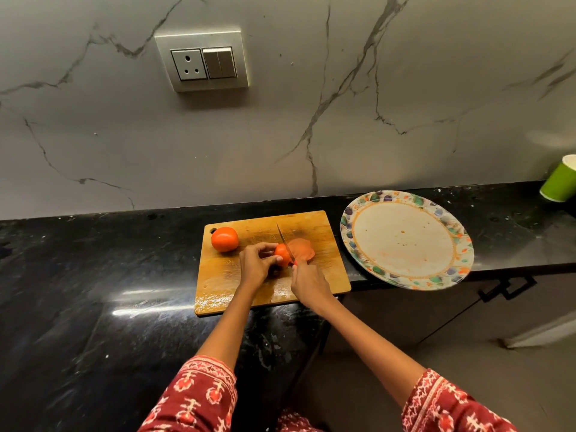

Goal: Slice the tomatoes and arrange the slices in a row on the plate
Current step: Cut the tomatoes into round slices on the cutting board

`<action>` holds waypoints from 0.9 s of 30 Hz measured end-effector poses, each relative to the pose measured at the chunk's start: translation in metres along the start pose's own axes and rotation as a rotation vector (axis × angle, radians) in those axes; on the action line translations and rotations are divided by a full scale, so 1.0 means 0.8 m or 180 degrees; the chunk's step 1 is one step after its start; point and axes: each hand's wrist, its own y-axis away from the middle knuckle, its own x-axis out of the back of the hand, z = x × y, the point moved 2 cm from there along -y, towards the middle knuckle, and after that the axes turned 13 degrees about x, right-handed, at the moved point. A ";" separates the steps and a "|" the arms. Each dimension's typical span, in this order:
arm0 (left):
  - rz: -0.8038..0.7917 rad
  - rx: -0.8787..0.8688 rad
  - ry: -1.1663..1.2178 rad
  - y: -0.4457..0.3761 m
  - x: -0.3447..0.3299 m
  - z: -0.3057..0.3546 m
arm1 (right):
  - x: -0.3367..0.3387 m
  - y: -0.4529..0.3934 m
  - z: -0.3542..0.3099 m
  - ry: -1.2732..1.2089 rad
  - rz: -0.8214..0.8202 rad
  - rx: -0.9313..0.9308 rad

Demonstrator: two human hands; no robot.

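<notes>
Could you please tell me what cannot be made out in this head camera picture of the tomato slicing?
- Knife handle: hidden inside the right hand.
- Tomato being cut: its near side is covered by the left hand.
- Slices: blurred together, so they cannot be counted.
- Green cup: cut off by the right edge.
- Plate: orange specks too small to identify.

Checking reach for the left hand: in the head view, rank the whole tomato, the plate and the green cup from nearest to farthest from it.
From the left hand:
1. whole tomato, just beyond it, on the cutting board's far left corner.
2. plate, to the right, off the board.
3. green cup, far right edge, by the wall.
</notes>
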 end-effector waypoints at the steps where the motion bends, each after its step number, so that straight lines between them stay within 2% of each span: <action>1: 0.0013 -0.0010 -0.0013 -0.001 -0.002 -0.002 | 0.000 -0.001 0.001 -0.0043 -0.0009 -0.0023; 8: -0.0043 -0.0173 -0.0070 0.004 -0.007 -0.012 | -0.004 -0.006 -0.003 -0.0123 -0.0054 -0.0039; 14: 0.0166 0.0032 0.0150 0.004 -0.009 -0.015 | -0.002 -0.006 -0.009 0.0047 -0.0040 0.0041; 27: 0.0216 0.0136 0.0294 0.007 -0.006 -0.008 | -0.005 -0.011 -0.013 0.0161 -0.0062 0.0003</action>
